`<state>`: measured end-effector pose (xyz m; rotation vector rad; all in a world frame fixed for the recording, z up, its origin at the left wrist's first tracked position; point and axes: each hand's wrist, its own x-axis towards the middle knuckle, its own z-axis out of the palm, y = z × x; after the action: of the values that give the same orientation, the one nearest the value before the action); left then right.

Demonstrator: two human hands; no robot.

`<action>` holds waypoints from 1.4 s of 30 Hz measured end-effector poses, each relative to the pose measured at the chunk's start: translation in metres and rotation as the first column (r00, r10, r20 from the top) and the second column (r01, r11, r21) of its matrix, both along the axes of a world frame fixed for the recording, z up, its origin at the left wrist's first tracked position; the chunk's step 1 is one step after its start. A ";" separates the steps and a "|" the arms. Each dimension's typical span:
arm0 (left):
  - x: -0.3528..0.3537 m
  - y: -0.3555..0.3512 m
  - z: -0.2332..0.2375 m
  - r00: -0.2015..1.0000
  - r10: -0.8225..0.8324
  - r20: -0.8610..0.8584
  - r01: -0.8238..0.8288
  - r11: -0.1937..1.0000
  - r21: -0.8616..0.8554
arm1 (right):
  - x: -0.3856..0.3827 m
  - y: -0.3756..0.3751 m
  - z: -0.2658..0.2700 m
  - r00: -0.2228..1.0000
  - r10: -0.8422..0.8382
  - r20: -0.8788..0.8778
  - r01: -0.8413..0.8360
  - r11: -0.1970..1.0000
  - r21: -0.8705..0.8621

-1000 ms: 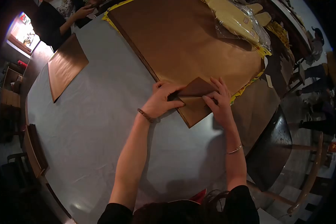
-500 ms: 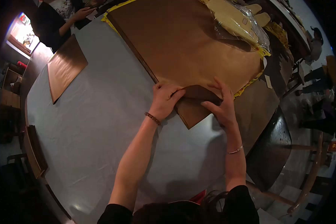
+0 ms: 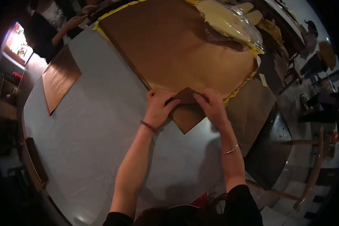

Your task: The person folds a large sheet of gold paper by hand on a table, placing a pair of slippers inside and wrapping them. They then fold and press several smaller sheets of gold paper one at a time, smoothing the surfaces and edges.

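A large sheet of brown paper lies across the far part of the grey-covered table. Near its front corner, a darker flap is turned up. My left hand pinches the flap's left side, thumb on top. At the flap's right side, my right hand grips with thumb and fingers; its fingertips are partly hidden behind the fold. Below the flap, the pointed brown corner rests toward me on the table.
Clear plastic wrapping with pale yellow pieces lies at the back right. A smaller coppery sheet rests at the left edge. Another person's hand is at the far left. A dark-seated chair stands right; a pale strip lies nearby.
My right hand has closed from a spread pose onto the flap and moved left. The flap's edge now peaks between both hands. The view has shifted slightly.
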<state>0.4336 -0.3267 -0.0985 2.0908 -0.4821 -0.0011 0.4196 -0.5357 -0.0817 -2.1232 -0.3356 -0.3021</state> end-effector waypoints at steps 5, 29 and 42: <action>-0.010 -0.016 0.007 0.992 0.050 0.116 -0.033 0.990 -0.140 | -0.005 -0.004 -0.001 0.986 0.021 0.165 0.004 0.989 -0.151; -0.024 0.036 0.004 0.900 -0.080 0.429 0.045 0.995 0.091 | -0.006 -0.043 0.001 0.916 0.056 0.398 0.224 0.751 -0.621; -0.030 0.123 0.060 0.931 0.051 0.362 -0.105 0.986 0.133 | -0.026 0.002 0.031 0.965 0.255 0.057 -0.220 0.912 -0.345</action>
<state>0.4036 -0.2042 -0.0381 2.2665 -0.6316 0.4089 0.3940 -0.5339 -0.0510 -2.3735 -0.7459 -0.2212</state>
